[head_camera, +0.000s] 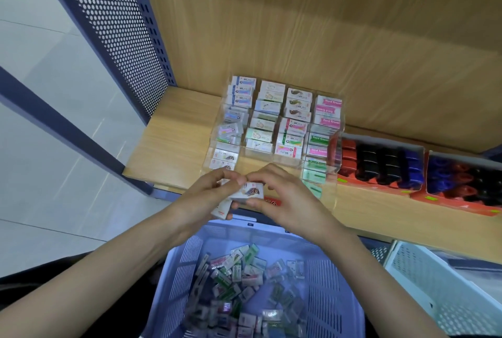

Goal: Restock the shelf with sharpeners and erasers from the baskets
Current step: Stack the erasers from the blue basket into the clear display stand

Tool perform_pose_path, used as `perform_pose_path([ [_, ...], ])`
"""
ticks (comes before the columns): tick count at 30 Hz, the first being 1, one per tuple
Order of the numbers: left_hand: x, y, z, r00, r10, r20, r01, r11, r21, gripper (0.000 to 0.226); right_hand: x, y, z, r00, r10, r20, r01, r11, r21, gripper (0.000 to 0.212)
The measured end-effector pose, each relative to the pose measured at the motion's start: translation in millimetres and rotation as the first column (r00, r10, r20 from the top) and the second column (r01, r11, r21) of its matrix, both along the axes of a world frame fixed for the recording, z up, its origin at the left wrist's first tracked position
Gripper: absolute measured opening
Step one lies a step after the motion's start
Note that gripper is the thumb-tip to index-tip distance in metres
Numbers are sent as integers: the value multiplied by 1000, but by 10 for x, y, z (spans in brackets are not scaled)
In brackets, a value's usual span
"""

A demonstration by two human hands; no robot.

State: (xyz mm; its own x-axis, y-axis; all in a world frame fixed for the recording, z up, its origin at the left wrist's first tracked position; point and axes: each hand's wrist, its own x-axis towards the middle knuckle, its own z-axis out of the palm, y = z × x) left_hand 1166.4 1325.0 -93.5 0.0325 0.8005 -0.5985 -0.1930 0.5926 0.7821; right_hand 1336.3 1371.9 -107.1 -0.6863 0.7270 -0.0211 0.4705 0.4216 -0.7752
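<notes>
Left hand [213,193] and right hand [288,203] meet over far rim of lavender slotted plastic basket [330,278]. Both pinch small white boxed eraser [249,192] at fingertips, thumbs under. Second white eraser [223,209] tucked below my left fingers. Clear acrylic divided tray [271,161] just beyond knuckles, front middle cells open. Light wooden shelf [168,147] bare left of tray.

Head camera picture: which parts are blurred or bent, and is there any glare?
In the head view, the loose erasers in the lavender basket smear near the bottom edge; the wooden back panel is streaked; the blue perforated side panel leans from the wide lens; the clear organizer shows glare.
</notes>
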Motion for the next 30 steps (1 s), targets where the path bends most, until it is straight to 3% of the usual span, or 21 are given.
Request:
perform_pose_path([
  [4, -126, -134, -43, 1000, -20, -11, 19, 1000, -24, 25, -184, -150, -207, 997, 61, 54, -67, 990, 120, 37],
  [8, -336, -186, -99, 969, 178, -174, -202, 970, -133, 42, -362, -123, -405, 981, -170, 94, 160, 981, 106, 37],
  [12, -542, -182, -94, 948, 304, -98, -317, 933, -172, 34, -587, 160, -525, 908, -345, 237, 289, 926, 243, 39],
  [18, -573, -191, -53, 946, 319, -50, -323, 933, -161, 29, -973, 441, -740, 822, -220, 525, 17, 931, 364, 35],
  [23, -587, -172, -21, 942, 331, -52, -335, 932, -135, 29, -1026, 510, -822, 765, -168, 622, -135, 902, 410, 20],
  [30, -569, -164, 20, 942, 335, -39, -337, 930, -147, 30, -971, 628, -753, 695, 69, 715, -317, 923, 219, 33],
])
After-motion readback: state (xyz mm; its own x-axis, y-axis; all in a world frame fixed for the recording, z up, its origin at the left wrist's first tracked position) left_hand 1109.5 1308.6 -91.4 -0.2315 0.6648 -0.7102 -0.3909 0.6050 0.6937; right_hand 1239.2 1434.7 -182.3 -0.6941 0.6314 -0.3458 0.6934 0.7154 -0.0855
